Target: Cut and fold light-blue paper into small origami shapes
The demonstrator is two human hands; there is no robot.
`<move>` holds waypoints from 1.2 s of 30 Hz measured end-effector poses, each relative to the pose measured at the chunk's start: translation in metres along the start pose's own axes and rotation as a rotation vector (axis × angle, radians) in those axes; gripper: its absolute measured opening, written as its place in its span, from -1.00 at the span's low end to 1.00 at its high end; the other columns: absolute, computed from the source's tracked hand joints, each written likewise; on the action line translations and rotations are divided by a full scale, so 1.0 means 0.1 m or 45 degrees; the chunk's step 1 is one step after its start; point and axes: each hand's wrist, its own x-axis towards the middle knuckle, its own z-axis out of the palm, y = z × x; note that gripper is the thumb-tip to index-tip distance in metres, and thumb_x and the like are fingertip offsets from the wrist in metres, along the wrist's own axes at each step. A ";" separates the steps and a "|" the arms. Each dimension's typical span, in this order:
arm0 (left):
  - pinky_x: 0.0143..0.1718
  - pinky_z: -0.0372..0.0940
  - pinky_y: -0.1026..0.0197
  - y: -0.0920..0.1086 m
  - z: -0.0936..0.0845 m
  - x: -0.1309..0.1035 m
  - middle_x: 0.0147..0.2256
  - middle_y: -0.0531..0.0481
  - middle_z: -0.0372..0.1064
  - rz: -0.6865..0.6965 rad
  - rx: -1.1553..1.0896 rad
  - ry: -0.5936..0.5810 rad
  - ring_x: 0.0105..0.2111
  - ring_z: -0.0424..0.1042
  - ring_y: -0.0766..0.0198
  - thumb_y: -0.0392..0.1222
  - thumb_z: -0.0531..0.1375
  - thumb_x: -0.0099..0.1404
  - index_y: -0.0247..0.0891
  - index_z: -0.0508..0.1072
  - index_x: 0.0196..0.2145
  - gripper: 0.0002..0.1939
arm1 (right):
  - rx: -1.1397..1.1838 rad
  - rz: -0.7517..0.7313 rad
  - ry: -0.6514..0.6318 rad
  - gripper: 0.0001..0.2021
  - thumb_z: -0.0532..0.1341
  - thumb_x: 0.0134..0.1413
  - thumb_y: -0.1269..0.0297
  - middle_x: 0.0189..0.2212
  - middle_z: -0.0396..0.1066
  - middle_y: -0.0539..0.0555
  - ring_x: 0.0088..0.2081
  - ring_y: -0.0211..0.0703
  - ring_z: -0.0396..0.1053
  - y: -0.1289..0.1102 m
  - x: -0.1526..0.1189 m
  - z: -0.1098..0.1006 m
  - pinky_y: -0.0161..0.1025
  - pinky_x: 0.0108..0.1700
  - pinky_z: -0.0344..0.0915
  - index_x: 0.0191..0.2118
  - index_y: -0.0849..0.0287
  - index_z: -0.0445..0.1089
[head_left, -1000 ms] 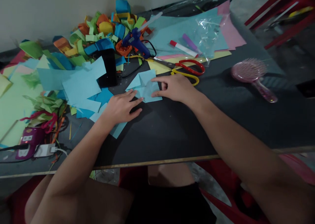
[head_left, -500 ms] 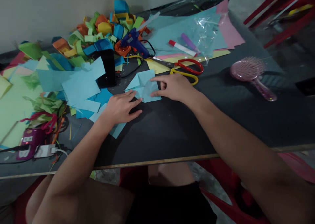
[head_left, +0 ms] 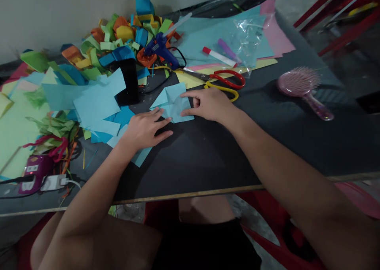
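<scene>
A creased light-blue sheet of paper (head_left: 175,100) lies on the dark table in front of me, partly folded with a raised crease. On its lower left edge rest the fingertips of my left hand (head_left: 145,129), spread and flat. My right hand (head_left: 212,104) touches the paper's right side with index finger and thumb apart, the other fingers curled under. Scissors (head_left: 225,79) with a red and a yellow handle lie just behind my right hand. More light-blue paper (head_left: 96,104) is piled to the left of my left hand, and a strip (head_left: 142,156) pokes out under it.
A blue glue gun (head_left: 163,50) lies before a heap of folded colored paper (head_left: 118,36). A black stand-like object (head_left: 130,82) stands left of it. Markers (head_left: 219,57) and a clear plastic bag (head_left: 249,33) lie behind, a pink hairbrush (head_left: 303,84) to the right, a purple power strip (head_left: 37,173) front left.
Both hands stay almost still on the light-blue paper. The whole view has shifted very slightly.
</scene>
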 end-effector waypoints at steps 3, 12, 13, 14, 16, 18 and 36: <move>-0.08 0.49 -0.03 0.00 0.00 0.00 0.10 -0.27 0.43 0.009 0.017 0.007 0.08 0.46 -0.06 0.08 0.00 0.46 -0.26 0.50 0.09 -0.52 | -0.007 0.022 -0.015 -0.45 0.37 -0.05 -0.06 -0.47 0.48 0.01 -0.41 -0.13 0.38 -0.01 0.00 -0.01 -0.23 -0.38 0.11 0.08 0.02 0.49; -0.10 0.50 -0.04 0.01 0.01 0.01 0.10 -0.26 0.43 -0.008 0.002 -0.002 0.07 0.47 -0.06 0.04 0.02 0.47 -0.26 0.50 0.08 -0.55 | -0.010 0.020 -0.051 -0.43 0.34 -0.01 -0.10 -0.47 0.48 0.02 -0.42 -0.12 0.38 0.00 -0.01 -0.01 -0.21 -0.36 0.12 0.11 0.01 0.46; -0.10 0.50 -0.03 0.01 0.01 0.01 0.10 -0.26 0.43 -0.006 0.007 0.003 0.06 0.47 -0.05 0.04 0.02 0.47 -0.26 0.50 0.08 -0.55 | -0.002 0.012 -0.047 -0.44 0.33 -0.01 -0.10 -0.47 0.48 0.02 -0.42 -0.12 0.37 0.01 -0.01 0.00 -0.21 -0.36 0.12 0.11 0.00 0.47; -0.10 0.50 -0.03 0.01 0.01 0.01 0.09 -0.27 0.44 -0.003 0.011 0.008 0.06 0.48 -0.05 0.04 0.01 0.47 -0.26 0.50 0.08 -0.55 | 0.002 0.008 -0.042 -0.44 0.33 -0.01 -0.11 -0.48 0.48 0.02 -0.42 -0.12 0.37 0.01 -0.01 0.01 -0.21 -0.36 0.11 0.10 0.00 0.47; -0.12 0.51 -0.02 0.01 0.01 0.01 0.09 -0.27 0.44 0.001 0.017 0.004 0.06 0.48 -0.05 0.04 0.00 0.48 -0.27 0.50 0.07 -0.54 | 0.007 0.009 -0.030 -0.45 0.33 -0.01 -0.11 -0.48 0.48 0.03 -0.42 -0.11 0.37 0.02 -0.01 0.01 -0.21 -0.35 0.11 0.09 -0.01 0.47; -0.12 0.51 -0.02 0.02 0.01 0.01 0.09 -0.27 0.44 -0.002 0.017 -0.005 0.06 0.48 -0.05 0.05 0.00 0.48 -0.27 0.50 0.07 -0.54 | 0.009 0.023 -0.034 -0.44 0.34 -0.02 -0.09 -0.49 0.47 0.03 -0.42 -0.11 0.37 0.01 -0.01 0.00 -0.20 -0.35 0.13 0.10 0.00 0.47; -0.01 0.43 -0.04 -0.04 -0.04 0.01 0.12 -0.29 0.40 0.057 0.037 -0.081 0.08 0.45 -0.07 0.19 0.03 0.42 -0.26 0.49 0.10 -0.45 | -0.057 -0.433 0.050 -0.62 0.09 0.27 0.19 -0.26 0.35 0.15 -0.28 -0.11 0.30 -0.15 -0.03 0.28 -0.20 -0.28 0.13 0.08 0.12 0.50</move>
